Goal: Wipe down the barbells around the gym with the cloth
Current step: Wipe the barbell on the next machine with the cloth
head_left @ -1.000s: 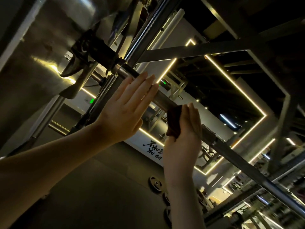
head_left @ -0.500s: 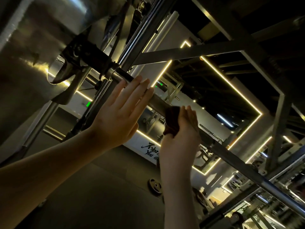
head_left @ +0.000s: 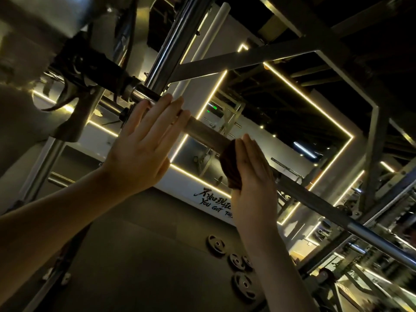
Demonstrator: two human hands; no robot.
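The barbell [head_left: 315,200] runs on a slant across the view, from the dark collar at the upper left down to the lower right edge. The part between my hands is smooth and dull; further right it turns darker, then shiny. The cloth [head_left: 230,163], dark brown, is wrapped round the bar near its middle, with a fold hanging just under it.

My right hand [head_left: 249,170] grips the cloth against the bar. Its fingers lie together over the top, and the thumb is hidden behind. My left hand [head_left: 144,149] is flat and open, with straight fingers [head_left: 167,122] pressed on the bare bar close to the collar, a little apart from the cloth.

A shiny upright post [head_left: 173,39] of the rack crosses behind the bar, just above my left fingertips. A grey crossbeam [head_left: 247,59] slants away from it to the right.

Beyond, yellow light strips [head_left: 308,92] frame a pale wall, and black lettering [head_left: 212,200] sits on it, partly covered by my right wrist. Three weight plates [head_left: 216,244] lie on the dim floor between my forearms.
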